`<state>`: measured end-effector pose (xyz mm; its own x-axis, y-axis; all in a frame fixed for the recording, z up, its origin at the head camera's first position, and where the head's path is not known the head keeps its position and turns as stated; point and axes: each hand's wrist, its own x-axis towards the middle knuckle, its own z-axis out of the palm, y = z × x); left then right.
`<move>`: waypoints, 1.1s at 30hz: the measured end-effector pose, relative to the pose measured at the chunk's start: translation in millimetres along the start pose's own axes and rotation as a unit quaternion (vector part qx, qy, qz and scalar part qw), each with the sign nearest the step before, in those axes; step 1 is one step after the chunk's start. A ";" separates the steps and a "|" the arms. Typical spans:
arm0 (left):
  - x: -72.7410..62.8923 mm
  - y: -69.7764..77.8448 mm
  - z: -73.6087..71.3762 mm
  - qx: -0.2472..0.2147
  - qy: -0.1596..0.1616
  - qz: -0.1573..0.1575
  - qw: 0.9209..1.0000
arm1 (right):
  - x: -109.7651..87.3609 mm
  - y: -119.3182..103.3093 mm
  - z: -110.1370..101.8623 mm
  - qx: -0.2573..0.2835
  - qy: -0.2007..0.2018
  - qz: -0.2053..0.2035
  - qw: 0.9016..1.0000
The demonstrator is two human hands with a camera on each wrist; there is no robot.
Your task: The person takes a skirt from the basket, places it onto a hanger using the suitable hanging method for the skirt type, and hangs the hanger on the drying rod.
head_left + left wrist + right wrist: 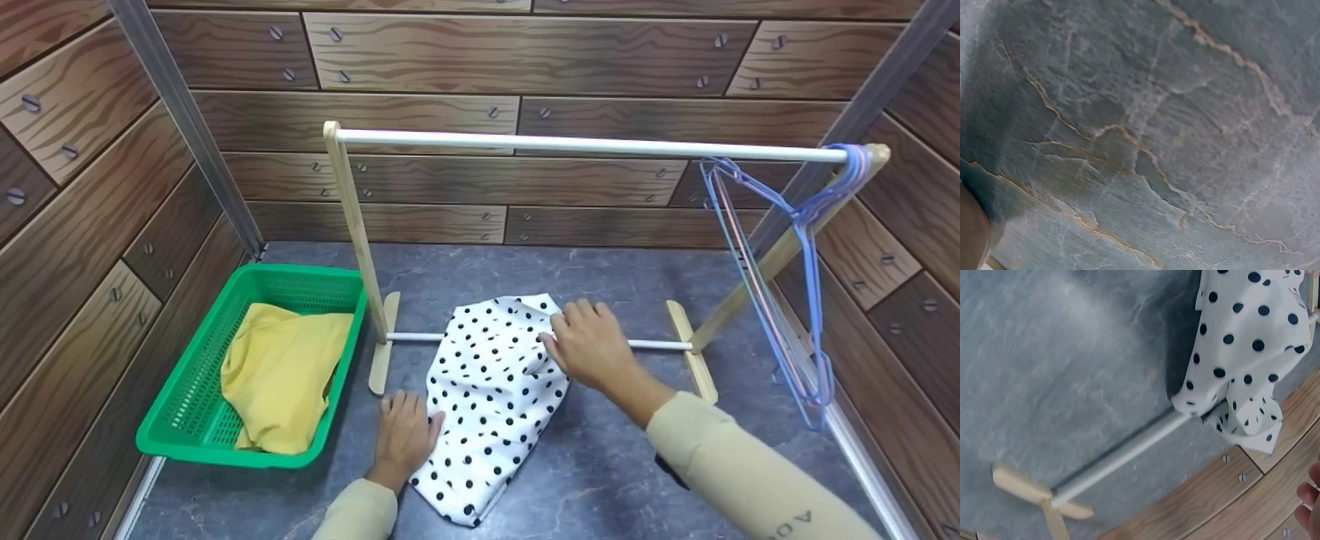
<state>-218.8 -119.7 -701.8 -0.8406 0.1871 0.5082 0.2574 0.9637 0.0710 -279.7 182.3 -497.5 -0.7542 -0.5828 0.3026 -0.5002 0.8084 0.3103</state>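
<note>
A white cloth with black dots point(499, 375) lies spread on the grey floor, its far part draped over the rack's white lower rail point(660, 345). The same dotted cloth point(1252, 343) hangs in loose folds at that rail in the right wrist view. My left hand point(403, 433) is at its left edge, thumb against the fabric and fingers extended. By its upper right edge is my right hand point(592, 345), fingers loosely bent; in the right wrist view these fingertips point(1307, 494) appear apart from the cloth. The left wrist view shows mostly floor.
A green basket point(247, 457) holding a folded yellow cloth point(289, 375) stands at the left. Several blue and pink hangers point(810, 247) hang at the right end of the rack's white top bar point(585, 144). Wood-patterned walls point(420, 124) enclose the space.
</note>
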 end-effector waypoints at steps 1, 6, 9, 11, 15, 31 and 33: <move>0.1 -0.1 -0.2 0.000 0.001 0.001 1.000 | -1.1 -2.9 3.4 0.002 -0.002 0.004 1.000; 0.4 -0.9 -0.3 0.007 0.011 0.006 1.000 | -5.8 -17.9 22.3 0.021 -0.016 0.028 0.999; 0.4 -1.7 0.1 0.011 0.016 0.007 1.000 | -5.6 -27.0 31.4 0.034 -0.027 0.041 0.998; -0.2 -2.1 0.0 0.013 0.018 0.006 1.000 | -4.5 -33.4 35.9 0.048 -0.041 0.048 0.997; -1.9 -2.3 -0.9 0.017 0.024 0.005 1.000 | -1.7 -46.9 43.2 0.069 -0.063 0.054 0.994; -1.4 -1.2 3.3 0.007 0.046 0.005 0.999 | -14.6 -62.0 72.1 0.024 -0.001 -0.032 0.999; -1.4 -0.7 3.3 0.009 0.046 0.003 0.999 | -19.6 -63.4 76.8 0.022 -0.006 -0.036 0.999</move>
<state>-219.4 -120.0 -705.4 -0.7914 0.1751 0.5857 0.2533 0.9659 0.0534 -265.8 148.8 -592.4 -0.7212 -0.6380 0.2697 -0.5706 0.7680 0.2910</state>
